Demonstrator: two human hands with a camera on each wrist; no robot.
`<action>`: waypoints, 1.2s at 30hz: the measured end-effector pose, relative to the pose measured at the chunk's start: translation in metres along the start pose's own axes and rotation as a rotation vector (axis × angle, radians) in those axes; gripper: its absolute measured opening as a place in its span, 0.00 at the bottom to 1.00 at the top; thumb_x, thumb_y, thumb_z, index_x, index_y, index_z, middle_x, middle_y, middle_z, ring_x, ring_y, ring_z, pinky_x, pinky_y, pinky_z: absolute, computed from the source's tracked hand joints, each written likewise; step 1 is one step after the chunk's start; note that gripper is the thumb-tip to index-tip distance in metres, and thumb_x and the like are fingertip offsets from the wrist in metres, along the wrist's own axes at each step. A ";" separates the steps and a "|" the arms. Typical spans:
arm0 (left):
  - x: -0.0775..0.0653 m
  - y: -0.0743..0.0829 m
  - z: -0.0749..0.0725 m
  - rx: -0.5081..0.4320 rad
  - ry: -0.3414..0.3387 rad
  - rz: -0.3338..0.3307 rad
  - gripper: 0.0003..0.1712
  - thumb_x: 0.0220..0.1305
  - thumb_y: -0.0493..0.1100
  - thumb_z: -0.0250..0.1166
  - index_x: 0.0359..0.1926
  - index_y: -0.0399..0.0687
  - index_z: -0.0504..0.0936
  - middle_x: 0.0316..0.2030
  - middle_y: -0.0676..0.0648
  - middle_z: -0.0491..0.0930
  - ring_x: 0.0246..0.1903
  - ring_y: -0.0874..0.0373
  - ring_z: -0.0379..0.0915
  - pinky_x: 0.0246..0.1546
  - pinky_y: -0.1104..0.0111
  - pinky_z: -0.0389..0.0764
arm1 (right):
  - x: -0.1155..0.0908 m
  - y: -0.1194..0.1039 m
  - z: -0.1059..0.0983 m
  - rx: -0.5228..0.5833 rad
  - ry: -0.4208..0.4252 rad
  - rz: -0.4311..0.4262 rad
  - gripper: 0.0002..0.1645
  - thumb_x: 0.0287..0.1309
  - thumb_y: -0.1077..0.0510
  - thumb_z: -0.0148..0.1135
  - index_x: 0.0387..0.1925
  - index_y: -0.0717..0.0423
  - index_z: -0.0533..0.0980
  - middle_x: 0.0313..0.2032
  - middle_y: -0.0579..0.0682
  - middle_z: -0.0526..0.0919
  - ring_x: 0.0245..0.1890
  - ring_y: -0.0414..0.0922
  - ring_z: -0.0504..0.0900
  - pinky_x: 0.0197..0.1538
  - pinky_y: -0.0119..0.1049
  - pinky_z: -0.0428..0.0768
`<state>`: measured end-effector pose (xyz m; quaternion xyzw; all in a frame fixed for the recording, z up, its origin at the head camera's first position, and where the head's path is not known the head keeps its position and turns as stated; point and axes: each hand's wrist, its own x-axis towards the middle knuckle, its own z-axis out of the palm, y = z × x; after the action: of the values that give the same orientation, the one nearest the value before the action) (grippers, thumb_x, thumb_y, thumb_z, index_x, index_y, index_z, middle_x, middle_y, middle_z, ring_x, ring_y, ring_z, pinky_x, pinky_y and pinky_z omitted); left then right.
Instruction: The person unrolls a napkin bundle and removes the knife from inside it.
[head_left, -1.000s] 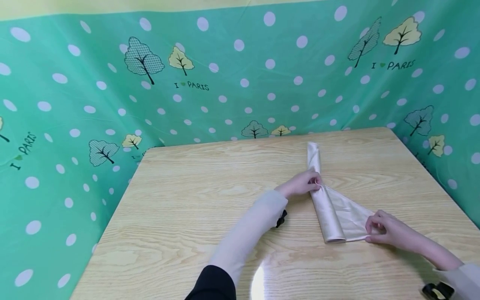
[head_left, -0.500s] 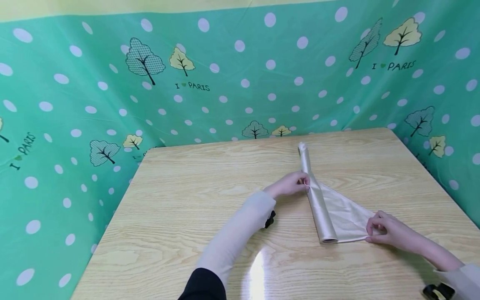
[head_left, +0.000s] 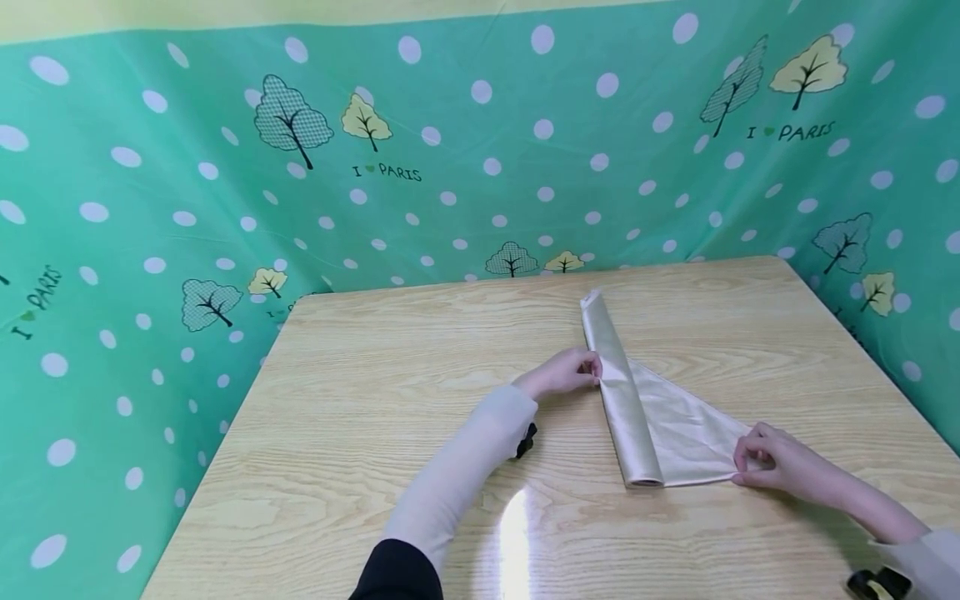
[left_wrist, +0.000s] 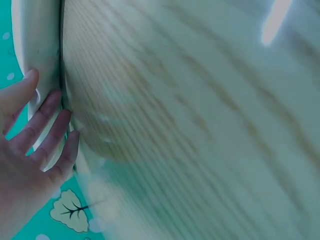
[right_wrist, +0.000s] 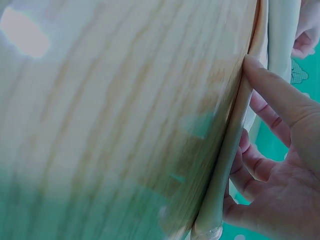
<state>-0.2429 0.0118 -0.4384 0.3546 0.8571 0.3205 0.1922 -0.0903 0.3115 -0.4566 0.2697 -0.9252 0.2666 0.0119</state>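
A shiny cream satin cloth (head_left: 686, 433) lies on the table, its left part a long flattened roll (head_left: 626, 425) and its right part a single flat triangle. My left hand (head_left: 562, 372) pinches the left edge of the roll about midway along it. Thumb and fingertips meet at that edge in the left wrist view, where the cloth (left_wrist: 42, 35) runs up beside the table edge. At the near right corner, my right hand (head_left: 787, 464) pinches the cloth between thumb and index finger. The other fingers of the right hand (right_wrist: 280, 165) are loosely bent in its wrist view.
The wood-grain table (head_left: 360, 400) extends to the left of the cloth, with a bright light reflection near its front. Behind and at both sides hangs a green dotted curtain (head_left: 450, 100) printed with trees. Dark straps (head_left: 527, 440) sit on the wrists.
My left hand has moved left with the roll, and the roll's far end has swung left too. More flat cloth shows between the roll and my right hand, which has stayed in place.
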 end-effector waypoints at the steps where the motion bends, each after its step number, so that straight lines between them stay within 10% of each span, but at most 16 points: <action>1: -0.001 0.000 0.000 0.006 -0.003 0.000 0.02 0.57 0.35 0.58 0.32 0.39 0.75 0.30 0.48 0.75 0.31 0.63 0.69 0.33 0.81 0.68 | 0.000 0.000 0.000 0.001 0.000 -0.004 0.16 0.37 0.60 0.69 0.20 0.42 0.68 0.23 0.41 0.60 0.25 0.31 0.57 0.24 0.26 0.56; 16: -0.004 -0.010 0.001 0.154 -0.012 0.021 0.02 0.56 0.36 0.60 0.31 0.41 0.77 0.25 0.52 0.72 0.27 0.65 0.64 0.31 0.80 0.65 | 0.001 -0.002 -0.002 0.044 -0.046 0.019 0.14 0.40 0.58 0.68 0.21 0.42 0.68 0.24 0.41 0.61 0.25 0.30 0.57 0.24 0.26 0.56; 36: 0.001 0.013 -0.004 -0.012 0.029 -0.030 0.08 0.57 0.38 0.60 0.39 0.44 0.76 0.25 0.52 0.73 0.25 0.65 0.67 0.27 0.80 0.69 | 0.001 0.002 -0.001 0.042 -0.034 -0.005 0.14 0.40 0.59 0.67 0.21 0.43 0.68 0.23 0.41 0.61 0.24 0.30 0.57 0.24 0.26 0.57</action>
<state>-0.2393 0.0181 -0.4267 0.3359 0.8631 0.3277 0.1868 -0.0920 0.3131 -0.4564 0.2767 -0.9188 0.2813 -0.0089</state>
